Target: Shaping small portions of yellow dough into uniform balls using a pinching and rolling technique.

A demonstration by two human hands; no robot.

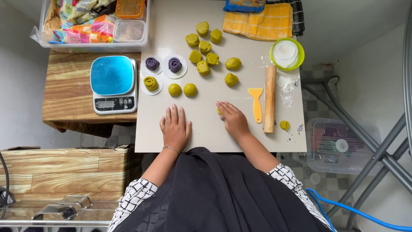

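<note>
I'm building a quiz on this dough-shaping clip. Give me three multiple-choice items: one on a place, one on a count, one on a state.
1. Where is the rolling pin?
A. right of the yellow scraper
B. on the scale
C. in the bin

2. How many purple dough spirals sit on paper rounds?
A. one
B. two
C. four

3. How does the left hand lie?
A. in a fist
B. flat, palm down on the board
C. gripping the scraper

Answers: 1 A, the pin lies just beside the scraper's right edge. 2 B, two purple spirals show beside the scale. 3 B, its fingers are spread on the surface, holding nothing.
</note>
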